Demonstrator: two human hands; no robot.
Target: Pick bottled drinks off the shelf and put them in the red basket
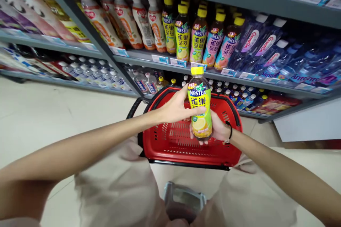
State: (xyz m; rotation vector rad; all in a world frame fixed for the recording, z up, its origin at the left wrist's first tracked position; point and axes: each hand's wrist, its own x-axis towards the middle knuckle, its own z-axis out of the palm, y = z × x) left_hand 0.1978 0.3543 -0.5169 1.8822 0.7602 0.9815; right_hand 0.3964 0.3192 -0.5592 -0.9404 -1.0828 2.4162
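I hold a Nestea lemon tea bottle (199, 104) with a yellow cap upright above a red shopping basket (170, 149). My right hand (220, 129) grips the bottle from behind and below, fingers wrapped round its base. My left hand (176, 108) presses against the bottle's left side, thumb across the label. A dark band circles my right wrist. The basket stands on the floor before my knees, and I see nothing inside it.
Store shelves (165, 58) run across the back, packed with tea bottles (198, 35), milk-drink bottles (125, 17) and blue water bottles (266, 49). Lower shelves hold small bottles. Pale tiled floor (39, 113) lies to the left. A grey object (183, 198) rests between my legs.
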